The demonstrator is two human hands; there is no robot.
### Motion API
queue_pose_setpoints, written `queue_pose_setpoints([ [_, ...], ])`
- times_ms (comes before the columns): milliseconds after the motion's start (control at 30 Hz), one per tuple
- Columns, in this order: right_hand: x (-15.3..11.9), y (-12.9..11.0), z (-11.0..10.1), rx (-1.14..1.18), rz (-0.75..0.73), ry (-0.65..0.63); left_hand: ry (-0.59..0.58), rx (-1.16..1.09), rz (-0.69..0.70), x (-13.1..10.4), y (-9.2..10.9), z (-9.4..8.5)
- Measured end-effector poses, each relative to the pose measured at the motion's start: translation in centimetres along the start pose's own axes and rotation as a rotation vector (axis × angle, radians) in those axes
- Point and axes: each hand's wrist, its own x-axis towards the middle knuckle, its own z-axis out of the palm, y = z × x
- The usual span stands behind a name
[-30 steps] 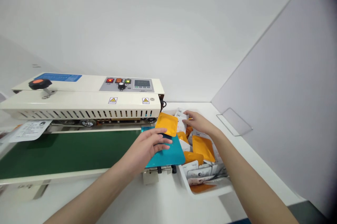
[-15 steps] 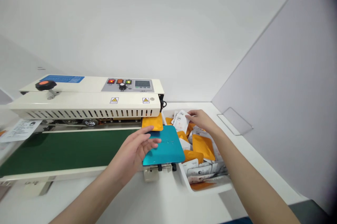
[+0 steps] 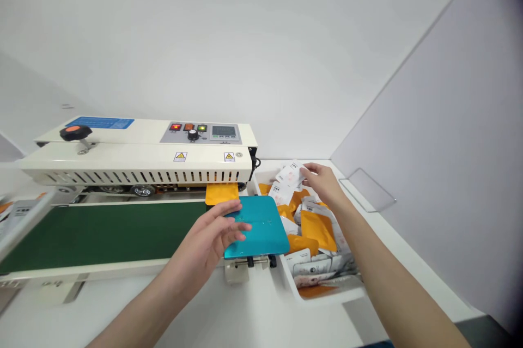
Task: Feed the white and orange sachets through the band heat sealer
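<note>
My left hand [image 3: 216, 233] hovers over the left part of the blue plate [image 3: 261, 228], fingers apart and holding nothing. Just beyond its fingertips an orange sachet [image 3: 222, 194] hangs from the mouth of the cream band sealer [image 3: 139, 160], its upper edge hidden inside the machine. My right hand [image 3: 324, 182] pinches a white printed sachet [image 3: 295, 171] between thumb and fingers, above the far end of a white bin [image 3: 327, 300]. Several white and orange sachets lie piled in that bin, among them an orange sachet [image 3: 317, 230] near the middle.
A green conveyor belt [image 3: 106, 233] runs left along the sealer's front. At the far left another white bin [image 3: 38, 216] holds sachets. A bent wire stand [image 3: 370, 190] is on the table by the right wall. A black knob [image 3: 75, 132] stands on the sealer.
The orange sachet has moved left along the sealer, away from my left fingertips. My right hand has lifted a white sachet up from the pile. The white sachet at the sealer's left end has gone.
</note>
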Motion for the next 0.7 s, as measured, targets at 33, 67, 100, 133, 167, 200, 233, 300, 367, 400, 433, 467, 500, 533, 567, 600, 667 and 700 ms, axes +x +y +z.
queue_pose_setpoints([
  [33, 0.0, 0.0, 0.0, 0.011, -0.003, -0.001, -0.025, 0.008, -0.009, 0.0, 0.0, 0.1],
  [67, 0.0, 0.0, 0.0, 0.027, 0.001, -0.012, -0.051, 0.020, -0.020, 0.0, -0.1, 0.2],
  [100, 0.0, 0.0, 0.0, 0.041, 0.009, -0.028, -0.074, 0.035, -0.029, 0.0, -0.1, 0.3],
  [133, 0.1, 0.1, 0.0, 0.044, 0.015, -0.037, -0.095, 0.052, -0.036, 0.0, -0.2, 0.4],
  [167, 0.2, 0.2, -0.1, 0.037, 0.015, -0.033, -0.118, 0.073, -0.041, 0.1, -0.2, 0.5],
  [200, 0.3, 0.3, -0.1, 0.020, 0.007, -0.011, -0.140, 0.095, -0.046, 0.2, -0.3, 0.5],
  [233, 0.5, 0.5, -0.2, -0.001, -0.006, 0.026, -0.163, 0.118, -0.051, 0.3, -0.3, 0.6],
  [300, 0.7, 0.8, -0.3, -0.035, -0.030, 0.114, -0.198, 0.164, -0.071, 0.5, -0.4, 0.8],
  [367, 0.9, 0.9, -0.4, -0.032, -0.034, 0.169, -0.213, 0.207, -0.087, 0.7, -0.4, 1.0],
  [400, 0.9, 0.9, -0.3, -0.024, -0.034, 0.177, -0.212, 0.228, -0.090, 0.8, -0.4, 1.1],
  [433, 0.8, 0.8, -0.2, -0.013, -0.034, 0.169, -0.212, 0.250, -0.089, 0.9, -0.4, 1.2],
  [467, 0.8, 0.8, 0.0, 0.003, -0.032, 0.142, -0.209, 0.270, -0.086, 0.9, -0.4, 1.3],
  [500, 0.7, 0.7, 0.2, 0.019, -0.030, 0.101, -0.208, 0.291, -0.079, 1.0, -0.3, 1.5],
  [533, 0.6, 0.6, 0.5, 0.034, -0.027, 0.050, -0.204, 0.317, -0.067, 1.1, -0.3, 1.6],
  [567, 0.5, 0.5, 0.7, 0.045, -0.025, 0.002, -0.201, 0.351, -0.051, 1.2, -0.2, 1.7],
  [600, 0.4, 0.5, 0.9, 0.052, -0.024, -0.037, -0.198, 0.394, -0.034, 1.4, -0.2, 1.9],
  [667, 0.3, 0.5, 1.0, 0.049, -0.025, -0.082, -0.200, 0.492, 0.008, 1.8, 0.0, 2.2],
  [700, 0.3, 0.5, 1.0, 0.038, -0.027, -0.098, -0.210, 0.536, 0.028, 1.9, 0.0, 2.3],
])
